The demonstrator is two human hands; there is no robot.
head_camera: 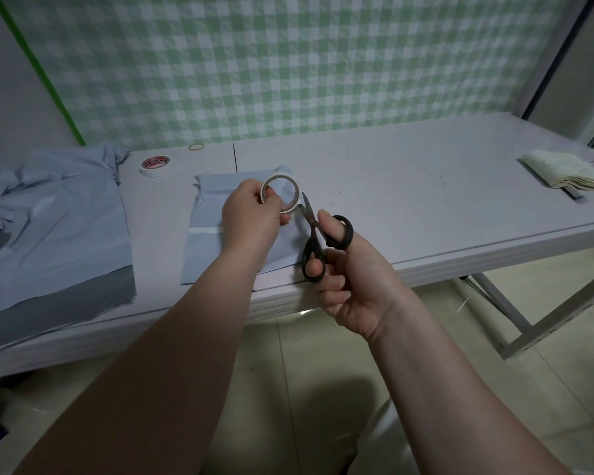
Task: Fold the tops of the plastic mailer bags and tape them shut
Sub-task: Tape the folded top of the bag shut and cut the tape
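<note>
view from a head-worn camera, looking down at two bare forearms reaching over a pale grey surface (426, 186).

the left hand (251, 214) is raised above the surface and pinches a small roll of clear tape (281, 195) between thumb and fingers, so the roll's open ring faces the camera. the right hand (343, 269) grips a pair of black-handled scissors (318, 241), with the thumb through the upper loop and fingers curled through the lower one. the blades point up and away, and their tips sit just beside the right edge of the roll.

beneath both hands a pale blue mailer bag (206, 228) lies flat near the front edge of the surface, with a lighter strip running across it. its far end looks creased, but the hands hide whether it is folded over.

to the left, a rumpled pile of blue and grey mailer bags (55, 228) covers that end of the surface. behind the flat bag sit a white tape roll with a red label (156, 166) and a rubber band (196, 146). a folded cream cloth (563, 169) lies at the far right. a green and white checked sheet (288, 63) hangs behind the surface.
</note>
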